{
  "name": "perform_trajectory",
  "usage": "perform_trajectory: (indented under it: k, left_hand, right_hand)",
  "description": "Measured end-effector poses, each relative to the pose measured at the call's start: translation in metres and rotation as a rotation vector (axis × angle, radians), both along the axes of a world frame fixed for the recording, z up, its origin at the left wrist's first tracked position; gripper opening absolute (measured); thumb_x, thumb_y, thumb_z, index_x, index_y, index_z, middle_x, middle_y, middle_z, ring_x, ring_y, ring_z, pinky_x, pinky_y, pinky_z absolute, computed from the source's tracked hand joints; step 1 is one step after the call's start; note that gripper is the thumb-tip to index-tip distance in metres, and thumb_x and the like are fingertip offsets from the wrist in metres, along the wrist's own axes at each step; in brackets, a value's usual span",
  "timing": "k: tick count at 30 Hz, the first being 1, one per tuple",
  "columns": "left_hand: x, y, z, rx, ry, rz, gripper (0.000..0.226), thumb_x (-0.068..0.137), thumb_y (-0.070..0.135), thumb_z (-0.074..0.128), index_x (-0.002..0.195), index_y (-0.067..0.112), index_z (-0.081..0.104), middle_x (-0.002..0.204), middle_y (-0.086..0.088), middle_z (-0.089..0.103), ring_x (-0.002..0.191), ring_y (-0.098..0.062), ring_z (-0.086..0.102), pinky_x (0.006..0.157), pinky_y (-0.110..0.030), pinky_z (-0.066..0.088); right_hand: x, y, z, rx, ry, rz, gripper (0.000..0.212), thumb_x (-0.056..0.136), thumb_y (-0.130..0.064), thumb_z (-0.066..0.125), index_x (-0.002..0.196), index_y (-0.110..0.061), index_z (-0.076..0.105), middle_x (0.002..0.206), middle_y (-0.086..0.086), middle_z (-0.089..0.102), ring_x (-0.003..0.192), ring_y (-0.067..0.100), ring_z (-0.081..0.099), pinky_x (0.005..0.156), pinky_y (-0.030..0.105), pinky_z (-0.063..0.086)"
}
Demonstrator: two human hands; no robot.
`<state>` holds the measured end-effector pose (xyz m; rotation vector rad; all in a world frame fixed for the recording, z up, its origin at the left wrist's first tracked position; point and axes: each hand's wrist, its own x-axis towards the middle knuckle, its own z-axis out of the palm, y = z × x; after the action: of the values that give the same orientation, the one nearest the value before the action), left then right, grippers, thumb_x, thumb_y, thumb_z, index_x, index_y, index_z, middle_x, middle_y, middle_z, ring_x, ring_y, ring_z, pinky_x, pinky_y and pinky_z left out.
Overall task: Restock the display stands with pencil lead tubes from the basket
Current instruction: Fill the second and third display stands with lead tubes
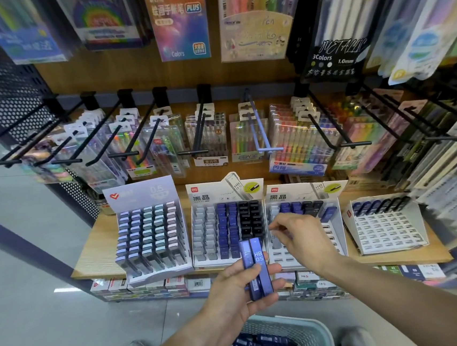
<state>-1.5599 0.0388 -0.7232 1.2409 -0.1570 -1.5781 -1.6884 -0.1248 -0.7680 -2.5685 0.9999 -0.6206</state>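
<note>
My left hand point(233, 292) holds two blue pencil lead tubes point(256, 267) marked HB 0.5, upright in front of the shelf edge. My right hand point(298, 238) reaches over the third display stand point(336, 235), thumb and fingers pinching a grey tube point(275, 238) at the stand's left columns. That stand is mostly empty slots, with a few blue and black tubes in its back row. The second stand point(202, 261) is full of grey, blue and black tubes. A pale green basket point(315, 332) with many blue tubes sits below, near my feet.
A first stand point(149, 236) of pastel tubes stands at the left. A fourth stand point(386, 227) at the right holds one back row of tubes. Black hooks with pen packs jut out above the wooden shelf point(90, 258). Boxes line the lower shelf.
</note>
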Motion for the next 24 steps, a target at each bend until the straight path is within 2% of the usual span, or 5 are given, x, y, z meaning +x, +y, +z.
perform_trajectory:
  k: [4,9,11,13,24]
  left_hand:
    - [0.0003,0.0016,0.0012,-0.006,-0.019,-0.004,0.023,0.103,0.007,0.053,0.121,0.007,0.067,0.111,-0.014,0.077,0.103,-0.035,0.074,0.078,-0.038,0.064]
    - [0.0030,0.0030,0.0008,-0.009,-0.022,-0.002,0.024,0.103,0.007,0.054,0.122,0.008,0.067,0.112,-0.013,0.076,0.105,-0.034,0.073,0.082,-0.039,0.063]
    - [0.0039,0.0036,0.0005,-0.012,-0.013,0.002,0.024,0.102,0.007,0.056,0.122,0.007,0.067,0.113,-0.013,0.076,0.105,-0.034,0.073,0.081,-0.038,0.063]
    - [0.0041,0.0041,-0.0002,-0.014,-0.009,0.004,0.024,0.101,0.007,0.057,0.122,0.006,0.068,0.113,-0.014,0.076,0.105,-0.034,0.073,0.081,-0.037,0.064]
    - [0.0026,0.0044,0.0017,-0.022,-0.017,0.000,0.024,0.099,0.006,0.059,0.121,0.006,0.069,0.114,-0.013,0.076,0.106,-0.033,0.073,0.075,-0.034,0.064]
  right_hand:
    - [0.0006,-0.0034,-0.0031,0.008,0.012,-0.036,0.009,0.088,-0.013,0.073,0.093,-0.020,0.072,0.087,-0.008,0.073,0.077,0.014,0.068,0.069,0.027,0.052]
    - [-0.0004,-0.0030,-0.0049,-0.005,0.037,-0.030,0.007,0.088,-0.013,0.072,0.091,-0.019,0.073,0.094,-0.007,0.062,0.073,0.014,0.065,0.064,0.024,0.047]
    - [-0.0007,-0.0031,-0.0053,-0.007,0.060,-0.059,0.009,0.088,-0.013,0.072,0.093,-0.020,0.074,0.096,-0.007,0.057,0.071,0.016,0.065,0.061,0.027,0.047]
    - [-0.0001,-0.0034,-0.0051,-0.011,0.087,-0.075,0.011,0.087,-0.014,0.073,0.095,-0.022,0.076,0.094,-0.009,0.058,0.073,0.018,0.067,0.060,0.032,0.051]
    - [-0.0031,-0.0004,0.0001,-0.028,0.225,-0.064,0.015,0.089,-0.013,0.069,0.097,-0.022,0.079,0.097,-0.006,0.066,0.089,0.022,0.066,0.066,0.031,0.049]
